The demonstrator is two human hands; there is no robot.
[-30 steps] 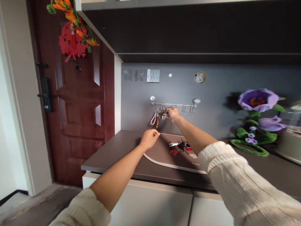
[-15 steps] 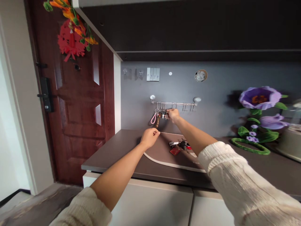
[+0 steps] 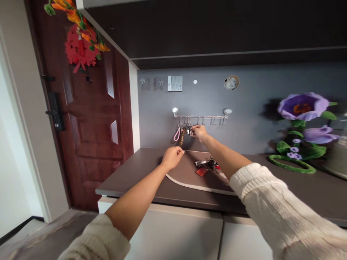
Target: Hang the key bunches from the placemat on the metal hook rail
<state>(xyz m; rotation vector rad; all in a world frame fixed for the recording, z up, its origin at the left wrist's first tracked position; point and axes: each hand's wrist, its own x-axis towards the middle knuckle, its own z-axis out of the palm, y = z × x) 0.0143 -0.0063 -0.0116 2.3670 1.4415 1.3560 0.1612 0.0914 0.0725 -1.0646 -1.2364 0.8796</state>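
My right hand (image 3: 199, 133) is at the hook rail (image 3: 201, 116) on the grey back panel, its fingertips pinched on a small bunch of keys (image 3: 189, 130) just below the hooks. To the left, a pink loop keychain (image 3: 177, 135) and a brown-gold strap with lettering (image 3: 182, 137) hang from the rail. My left hand (image 3: 172, 157) hovers lower, over the mat's left end, with thumb and fingers closed and nothing visible in them. On the brown mat (image 3: 187, 173) lies a pile of keys (image 3: 210, 165) with a red tag (image 3: 201, 172), partly behind my right forearm.
A dark cabinet (image 3: 217, 32) overhangs the counter (image 3: 130, 177). Purple artificial flowers (image 3: 302, 108) stand at the right. On the left is a red-brown door (image 3: 89, 155) with orange flowers (image 3: 73, 16) in front. Switches (image 3: 175, 83) and two clear hooks (image 3: 160, 83) sit above the rail.
The view has shifted slightly. My right hand stays at the rail with the keys, which have turned a little; my left hand has hardly moved.
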